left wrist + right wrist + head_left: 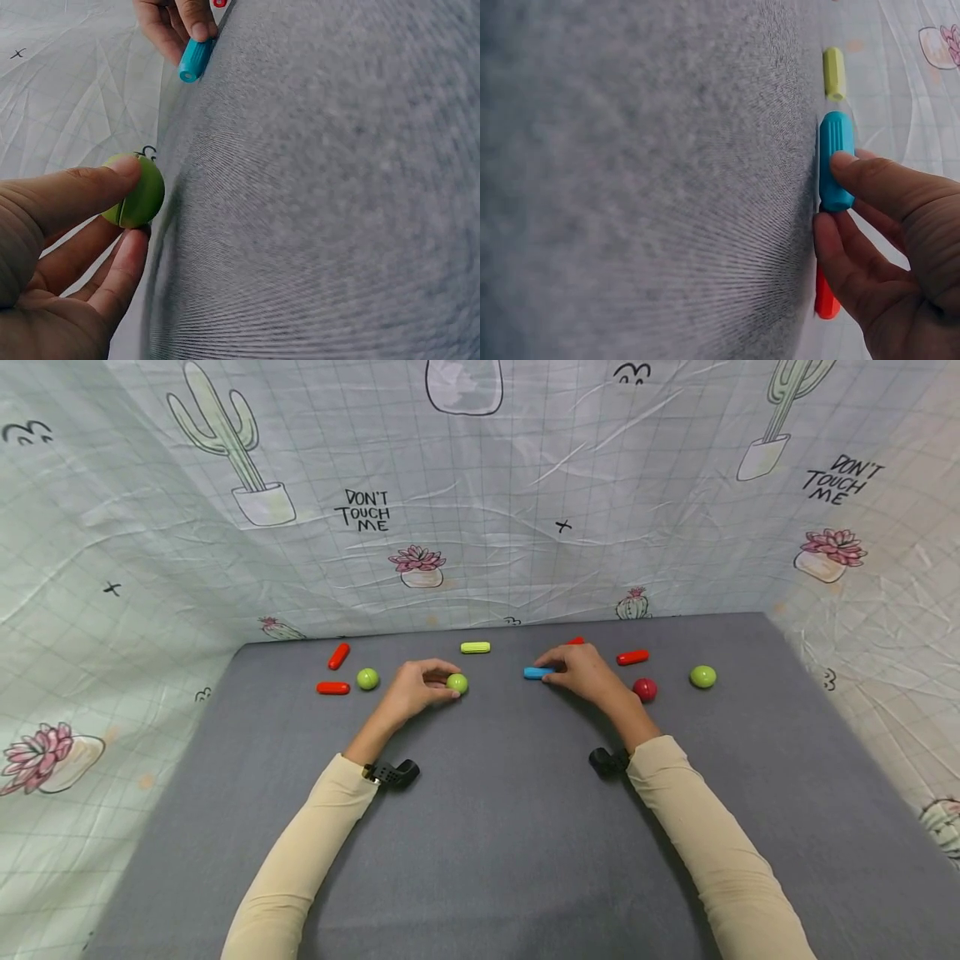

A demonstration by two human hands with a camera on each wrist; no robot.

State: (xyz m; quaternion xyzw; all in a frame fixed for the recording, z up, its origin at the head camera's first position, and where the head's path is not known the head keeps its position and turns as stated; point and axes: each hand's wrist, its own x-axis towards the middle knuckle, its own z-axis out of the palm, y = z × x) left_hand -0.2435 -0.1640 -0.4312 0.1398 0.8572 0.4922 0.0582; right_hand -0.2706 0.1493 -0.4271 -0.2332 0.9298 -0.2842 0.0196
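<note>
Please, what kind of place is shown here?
Probably a small indoor tabletop setup for recording. A gray felt mat covers the table, a cactus-print cloth hangs as backdrop on three sides, and small colored balls and capsules, like the blue capsule, lie on it.

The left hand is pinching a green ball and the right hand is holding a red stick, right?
Not quite. The left hand does pinch a green ball, but the stick in the right hand is blue, not red. The right wrist view shows it plainly.
</note>
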